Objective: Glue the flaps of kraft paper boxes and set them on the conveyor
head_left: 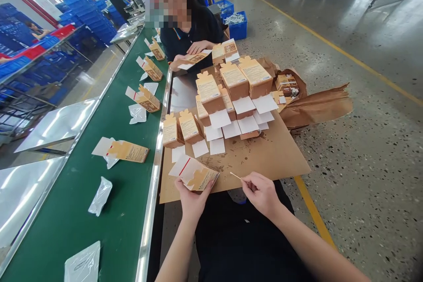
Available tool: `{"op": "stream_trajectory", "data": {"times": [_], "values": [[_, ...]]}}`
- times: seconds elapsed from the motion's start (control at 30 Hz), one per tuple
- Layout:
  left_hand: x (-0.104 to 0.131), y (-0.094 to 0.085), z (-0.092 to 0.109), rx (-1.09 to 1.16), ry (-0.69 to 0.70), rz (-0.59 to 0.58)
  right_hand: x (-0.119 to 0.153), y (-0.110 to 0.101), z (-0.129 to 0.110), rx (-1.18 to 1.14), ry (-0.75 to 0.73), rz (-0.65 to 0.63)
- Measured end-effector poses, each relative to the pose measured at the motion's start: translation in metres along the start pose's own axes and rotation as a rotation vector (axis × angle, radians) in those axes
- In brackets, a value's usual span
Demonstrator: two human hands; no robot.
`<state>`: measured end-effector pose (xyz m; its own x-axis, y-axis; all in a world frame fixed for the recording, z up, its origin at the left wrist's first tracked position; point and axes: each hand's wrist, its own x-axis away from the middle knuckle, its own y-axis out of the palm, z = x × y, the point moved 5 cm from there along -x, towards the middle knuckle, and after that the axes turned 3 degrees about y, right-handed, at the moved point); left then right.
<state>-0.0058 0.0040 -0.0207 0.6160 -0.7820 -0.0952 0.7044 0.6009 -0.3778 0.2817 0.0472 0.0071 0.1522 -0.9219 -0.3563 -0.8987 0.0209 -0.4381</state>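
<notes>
My left hand [192,200] holds a tan carton [202,178] by its lower edge, over the front edge of the brown cardboard sheet [280,158]. The carton's white flap with a red stripe points up and left. To the right, my right hand [261,191] pinches a thin stick [235,176], its tip pointing left towards the carton but apart from it. Behind them, several tan cartons [208,90] stand stacked on the sheet, their white flaps hanging towards me.
A green conveyor belt [122,189] with a metal rail runs along the left, bearing cartons and silvery pouches [100,196]. Across the stack sits a person [201,26] holding a flat carton. Torn brown paper [313,105] juts out at the right, and blue crates [238,31] stand behind.
</notes>
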Motion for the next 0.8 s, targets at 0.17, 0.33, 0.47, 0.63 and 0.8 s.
{"op": "stream_trajectory", "data": {"times": [0.17,0.33,0.47,0.63,0.8], "values": [[0.006,-0.002,-0.007,-0.121,0.03,0.034,0.008,-0.016,0.001,-0.022,0.051,0.05],[0.006,0.005,0.005,-0.149,0.036,0.006,0.009,-0.013,0.001,-0.024,0.104,0.06],[0.0,0.007,0.011,-0.138,0.037,-0.015,0.004,-0.011,-0.001,-0.069,0.089,0.051],[-0.047,-0.079,-0.003,-0.064,-0.011,0.325,0.004,-0.031,0.003,-0.093,0.102,0.075],[-0.107,-0.181,-0.031,0.012,-0.131,0.503,-0.004,-0.042,0.011,-0.101,0.116,0.108]]}}
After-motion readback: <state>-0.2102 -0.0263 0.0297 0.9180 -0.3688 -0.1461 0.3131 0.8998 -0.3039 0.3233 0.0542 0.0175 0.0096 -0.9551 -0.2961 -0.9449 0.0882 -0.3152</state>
